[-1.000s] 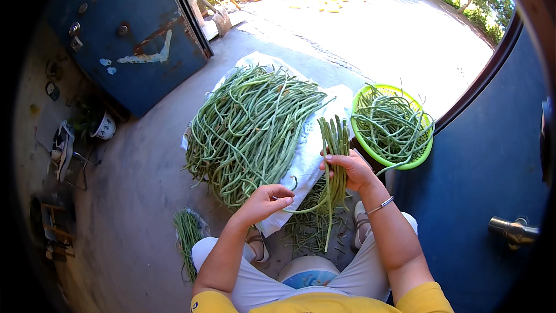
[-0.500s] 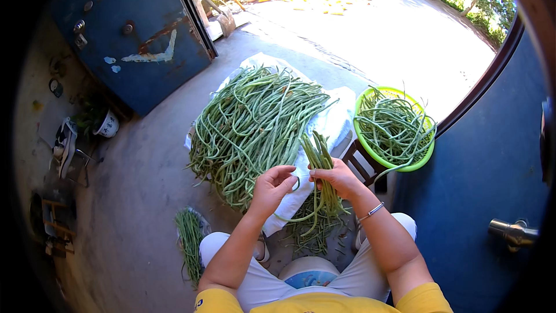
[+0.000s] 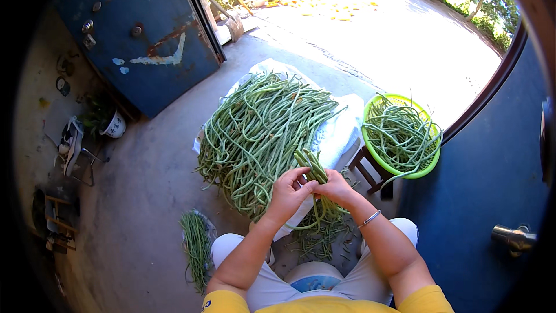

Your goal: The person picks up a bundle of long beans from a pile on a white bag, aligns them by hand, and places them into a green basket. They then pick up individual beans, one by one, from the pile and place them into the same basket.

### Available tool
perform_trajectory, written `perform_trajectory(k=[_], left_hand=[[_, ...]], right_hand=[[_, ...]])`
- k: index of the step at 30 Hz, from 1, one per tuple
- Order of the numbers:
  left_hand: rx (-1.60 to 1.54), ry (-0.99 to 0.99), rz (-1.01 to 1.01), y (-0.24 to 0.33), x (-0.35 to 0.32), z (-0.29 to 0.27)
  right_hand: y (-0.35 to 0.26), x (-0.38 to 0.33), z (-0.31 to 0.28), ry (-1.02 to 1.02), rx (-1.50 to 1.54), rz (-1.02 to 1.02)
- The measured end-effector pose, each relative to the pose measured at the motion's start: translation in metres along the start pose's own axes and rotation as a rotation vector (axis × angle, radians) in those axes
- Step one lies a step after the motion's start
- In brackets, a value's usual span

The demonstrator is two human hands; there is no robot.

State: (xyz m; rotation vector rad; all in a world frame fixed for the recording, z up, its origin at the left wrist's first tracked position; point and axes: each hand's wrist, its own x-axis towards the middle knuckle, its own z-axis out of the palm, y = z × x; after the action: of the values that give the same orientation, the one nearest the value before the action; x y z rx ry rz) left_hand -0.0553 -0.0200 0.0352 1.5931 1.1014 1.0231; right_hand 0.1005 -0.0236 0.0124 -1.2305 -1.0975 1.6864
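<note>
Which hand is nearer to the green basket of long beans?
Right. The right hand grips the bunch of beans just left of and below the green basket; the left hand sits farther left, on the other side of the bunch.

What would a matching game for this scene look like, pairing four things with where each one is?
Things:
1. big heap of long beans
2. green basket
3. bunch of beans
4. small bundle of beans

Places:
A. on a small dark stool at the person's right
B. on the bare floor by the person's left knee
C. held between the left hand and the right hand
D. spread on a white cloth in front of the person

Pairs: 1-D, 2-A, 3-C, 4-B
</note>
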Motion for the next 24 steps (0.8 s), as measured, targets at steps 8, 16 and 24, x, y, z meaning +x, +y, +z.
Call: perform_trajectory(k=[8,16,24], left_hand=[[0.143,0.007,0.045,0.002,0.002,0.008],[-0.413,0.141,-0.154,0.011,0.009,-0.016],[-0.278,-0.021,-0.195,-0.001,0.016,-0.026]], right_hand=[[0.013,0.002,0.004,0.005,-0.202,-0.062],[0.002,-0.004,0.007,-0.024,-0.186,-0.078],[-0.003,-0.010,0.003,-0.189,-0.025,0.031]])
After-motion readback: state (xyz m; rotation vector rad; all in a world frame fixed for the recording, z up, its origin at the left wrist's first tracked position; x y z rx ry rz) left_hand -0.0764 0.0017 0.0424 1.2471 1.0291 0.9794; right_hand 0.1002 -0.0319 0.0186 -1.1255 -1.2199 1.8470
